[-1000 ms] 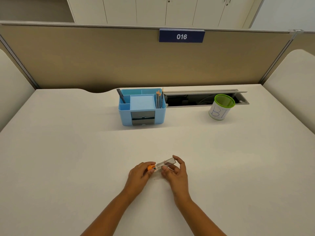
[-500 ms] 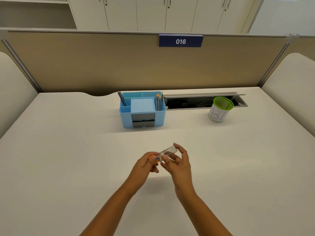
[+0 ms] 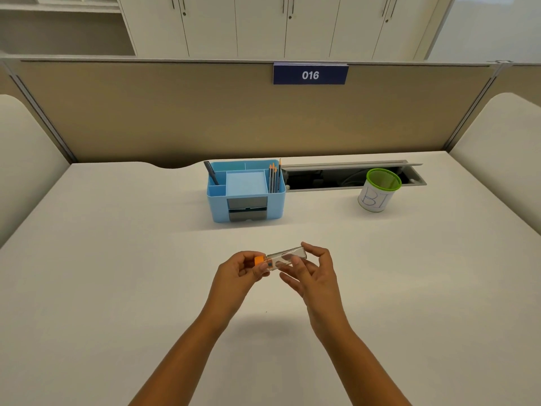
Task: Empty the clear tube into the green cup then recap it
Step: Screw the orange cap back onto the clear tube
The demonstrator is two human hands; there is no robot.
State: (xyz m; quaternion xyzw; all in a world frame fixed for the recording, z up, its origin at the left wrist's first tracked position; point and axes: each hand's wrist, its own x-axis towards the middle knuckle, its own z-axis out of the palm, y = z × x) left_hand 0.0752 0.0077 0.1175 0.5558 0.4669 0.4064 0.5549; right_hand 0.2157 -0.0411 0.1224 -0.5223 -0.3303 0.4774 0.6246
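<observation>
A clear tube with an orange cap is held level above the desk, between both hands. My left hand pinches the orange cap end. My right hand grips the clear body with thumb and fingers. The cap sits on the tube. Something dark shows inside the tube; I cannot make out what. The green cup, a green-rimmed mesh pot with a white label, stands upright at the far right of the desk, well away from both hands.
A light blue desk organiser with pencils and a pen stands at the back centre. Behind the cup an open cable tray runs along the desk's rear edge. A beige partition closes the back.
Both hands have lifted the tube off the desk and raised it a little, with the same hold. The orange cap shows more plainly now.
</observation>
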